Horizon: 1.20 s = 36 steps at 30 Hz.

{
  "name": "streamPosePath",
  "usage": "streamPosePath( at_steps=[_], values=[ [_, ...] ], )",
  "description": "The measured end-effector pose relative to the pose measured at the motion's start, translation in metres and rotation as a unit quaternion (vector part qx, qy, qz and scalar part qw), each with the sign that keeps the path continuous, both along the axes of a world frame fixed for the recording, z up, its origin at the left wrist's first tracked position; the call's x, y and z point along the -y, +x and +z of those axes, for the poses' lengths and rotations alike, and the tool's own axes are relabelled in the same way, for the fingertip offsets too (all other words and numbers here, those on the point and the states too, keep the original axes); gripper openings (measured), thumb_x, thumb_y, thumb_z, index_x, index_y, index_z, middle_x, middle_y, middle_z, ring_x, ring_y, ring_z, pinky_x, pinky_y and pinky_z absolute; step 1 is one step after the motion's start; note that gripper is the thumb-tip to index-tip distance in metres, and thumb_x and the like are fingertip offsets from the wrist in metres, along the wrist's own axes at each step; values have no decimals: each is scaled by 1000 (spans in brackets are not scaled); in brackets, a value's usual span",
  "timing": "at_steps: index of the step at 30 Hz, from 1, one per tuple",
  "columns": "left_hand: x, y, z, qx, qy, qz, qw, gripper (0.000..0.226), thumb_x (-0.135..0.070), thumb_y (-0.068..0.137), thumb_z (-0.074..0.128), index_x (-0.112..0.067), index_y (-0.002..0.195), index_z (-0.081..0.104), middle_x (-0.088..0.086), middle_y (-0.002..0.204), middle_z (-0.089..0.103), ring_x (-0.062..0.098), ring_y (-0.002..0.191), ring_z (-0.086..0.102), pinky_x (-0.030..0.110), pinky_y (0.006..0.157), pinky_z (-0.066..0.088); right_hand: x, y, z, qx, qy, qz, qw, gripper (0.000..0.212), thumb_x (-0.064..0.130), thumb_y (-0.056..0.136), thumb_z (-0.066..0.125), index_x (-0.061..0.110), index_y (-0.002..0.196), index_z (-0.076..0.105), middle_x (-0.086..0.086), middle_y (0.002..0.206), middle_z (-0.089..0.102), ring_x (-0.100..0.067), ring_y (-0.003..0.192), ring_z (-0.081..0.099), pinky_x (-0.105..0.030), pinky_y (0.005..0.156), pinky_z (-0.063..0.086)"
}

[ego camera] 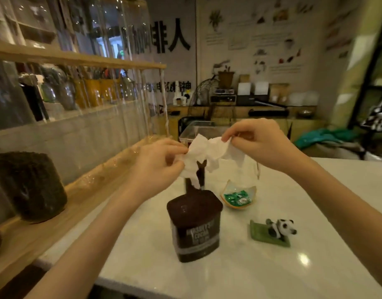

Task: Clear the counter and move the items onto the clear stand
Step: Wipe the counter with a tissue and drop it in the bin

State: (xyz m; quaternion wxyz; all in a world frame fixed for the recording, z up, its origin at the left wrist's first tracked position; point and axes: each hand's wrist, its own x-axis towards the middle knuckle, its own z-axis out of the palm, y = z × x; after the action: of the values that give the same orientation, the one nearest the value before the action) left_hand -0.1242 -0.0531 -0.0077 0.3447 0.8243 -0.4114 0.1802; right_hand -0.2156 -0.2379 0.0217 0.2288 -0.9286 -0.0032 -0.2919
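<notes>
A crumpled white tissue (209, 153) is stretched between both hands above the white counter (261, 266). My left hand (162, 162) pinches its left end and my right hand (257, 139) pinches its right end. Below them stands a dark brown cocoa tin (195, 227). A small dish of green-wrapped candies (238, 197) sits to its right. A panda figurine on a green tray (276, 233) lies nearer the front right. A clear acrylic stand (198, 128) shows behind the tissue, partly hidden.
A wooden shelf with clear panels (78, 59) runs along the left, holding bottles and a dark jar of coffee beans (28, 186). A back counter (239, 108) with appliances and boxes stands against the wall. A dark tall object rises behind the tin.
</notes>
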Motion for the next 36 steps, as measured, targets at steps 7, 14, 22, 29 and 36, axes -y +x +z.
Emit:
streamPosePath(
  at_steps=[7,14,22,29,36],
  values=[
    [44,-89,-6,-57,44,-175,982,44,-4,79,59,-15,122,54,-10,118,50,6,103,54,13,86,49,28,-112,-1,-47,104,-54,992,28,2,77,62,26,91,65,9,85,65,-8,78,63,-23,74,53],
    [74,-180,-49,-101,48,-234,966,23,-11,78,65,-11,101,69,-2,98,67,12,82,65,18,74,54,45,-222,-40,-116,148,-99,977,27,5,74,70,27,88,69,12,86,68,3,68,66,-8,61,53],
    [79,-265,-135,-212,143,-265,930,16,-19,74,70,-20,90,73,-15,76,65,-3,66,58,2,58,40,48,-316,-137,-215,254,-88,939,10,10,74,70,12,83,73,-10,79,75,-14,68,67,-25,67,54],
    [75,-288,-272,-260,233,-198,916,22,-18,77,64,-19,99,64,-1,95,72,12,86,65,31,79,54,56,-338,-289,-276,362,-103,885,15,5,76,67,12,89,69,-19,82,69,-27,67,65,-38,65,54],
    [85,-289,-466,-277,351,-87,890,12,-20,83,56,-24,92,63,4,88,71,22,82,65,33,65,48,51,-344,-516,-251,487,-258,796,21,-8,74,64,11,81,71,-11,80,71,0,58,61,-14,61,51]
  ],
)
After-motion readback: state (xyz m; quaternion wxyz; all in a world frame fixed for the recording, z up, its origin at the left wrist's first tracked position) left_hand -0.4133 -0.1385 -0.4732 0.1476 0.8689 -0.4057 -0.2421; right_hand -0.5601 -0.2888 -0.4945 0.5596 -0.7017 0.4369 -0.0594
